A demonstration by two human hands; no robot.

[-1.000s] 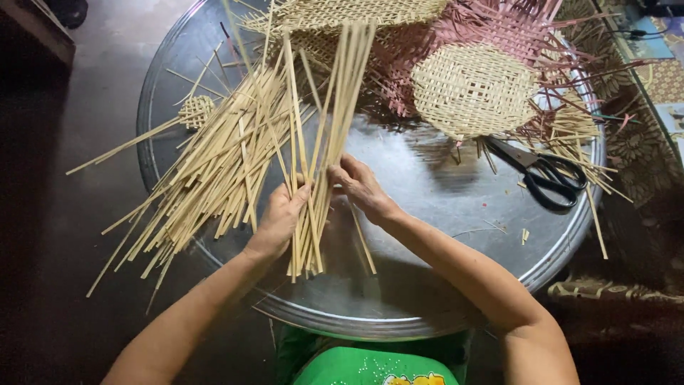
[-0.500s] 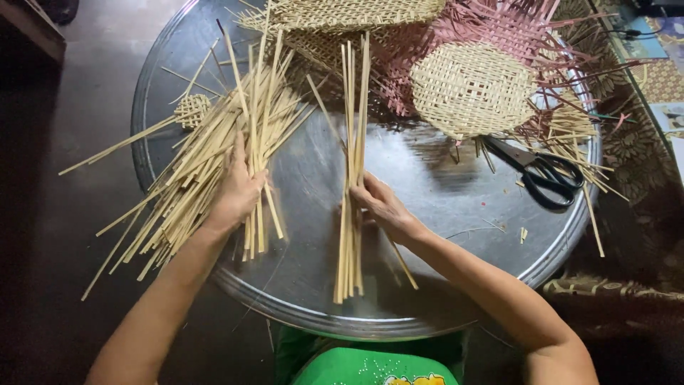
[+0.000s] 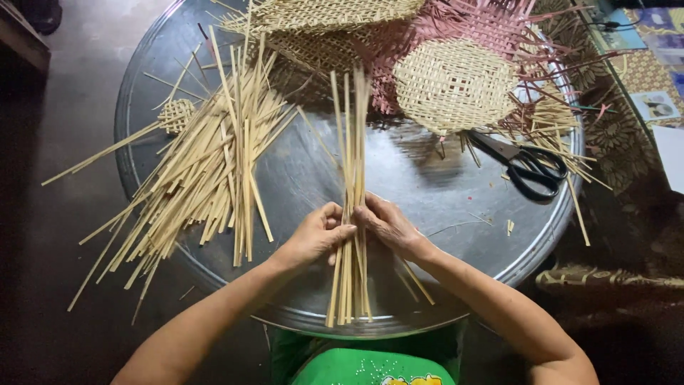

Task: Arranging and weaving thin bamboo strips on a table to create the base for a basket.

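left hand (image 3: 315, 237): fingers curled round the small bundle of strips (image 3: 350, 207) from the left, thumb on top; grasping it.
right hand (image 3: 388, 224): fingers pressed against the same bundle from the right, pinching the strips together.
bundle position: lies on the round metal tray (image 3: 427, 178), near its front middle, running from the near rim up toward the woven pieces; lower ends stick out past the hands.
big pile of strips (image 3: 203, 164): loose, fanned out on the left of the tray, apart from the bundle.
round woven mat (image 3: 454, 85): far right of the tray, partly over the pink woven piece (image 3: 491, 28).
scissors (image 3: 531, 165): right side, black handles, untouched.
small woven square (image 3: 176, 114): far left, by the pile.
doing it well (judgement): keep strips flat and side by side, not crossed; even up the lower ends against the tray; grip lightly so thin strips do not bend or snap.
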